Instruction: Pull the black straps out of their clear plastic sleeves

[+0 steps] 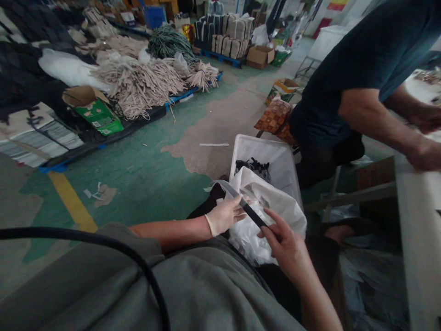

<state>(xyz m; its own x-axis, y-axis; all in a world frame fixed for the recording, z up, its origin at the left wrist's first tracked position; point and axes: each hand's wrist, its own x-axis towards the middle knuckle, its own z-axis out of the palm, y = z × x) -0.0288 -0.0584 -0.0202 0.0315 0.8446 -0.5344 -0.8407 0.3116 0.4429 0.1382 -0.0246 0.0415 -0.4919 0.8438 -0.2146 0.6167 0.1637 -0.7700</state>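
Observation:
A narrow black strip [254, 214] stretches between my two hands, above my lap. A paler, see-through tape-like end [225, 186] curls away past the fingers of my left hand [223, 216], which wears a light glove and closes on the strip's upper part. Bare, my right hand [284, 241] pinches the lower end of the strip between thumb and fingers. Under both hands lies a white plastic bag [285, 204] with crumpled clear and white pieces [253, 241]. It drapes over the near part of a white bin [279, 156], where small black pieces [253, 168] lie.
A co-worker in a dark shirt [372, 50] leans over a table [409, 230] on the right. Pallets on the left carry bundled beige cords [138, 82], a green carton [99, 115] and stacked sheets [41, 133]. A black cable [138, 262] crosses the near view.

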